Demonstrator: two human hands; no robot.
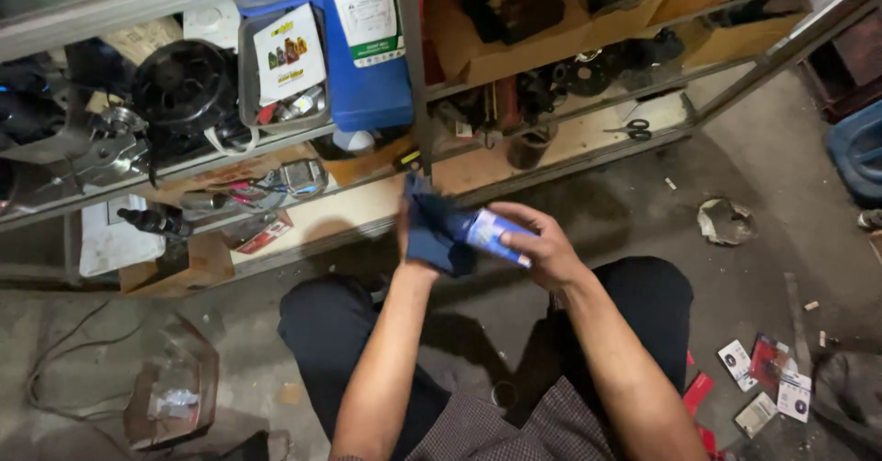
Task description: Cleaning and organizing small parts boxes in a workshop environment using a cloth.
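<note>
While the person squats before a low metal shelf rack (551, 163), both hands meet at the centre of the view over the knees. The left hand (415, 241) is closed around a dark blue cloth (439, 231), bunched and draped over its fingers; the right hand (542, 245) grips a small blue-and-white box (491, 231), which lies touching the cloth at its 9 o'clock end. By my reading, the step in hand is wiping the box — or wrapping it, I cannot tell which. Any next move calls for both grips to stay firm as the cloth slides along the box.

Room is tight at 12 o'clock, where the shelf's front edge runs just beyond the hands, with a blue jug (367, 66) and scissors (634, 130) above it. Open concrete floor (753, 277) lies at 3 o'clock, though small packets (767, 383) litter it toward 4 o'clock; a torn carton (170, 397) sits at 8 o'clock.
</note>
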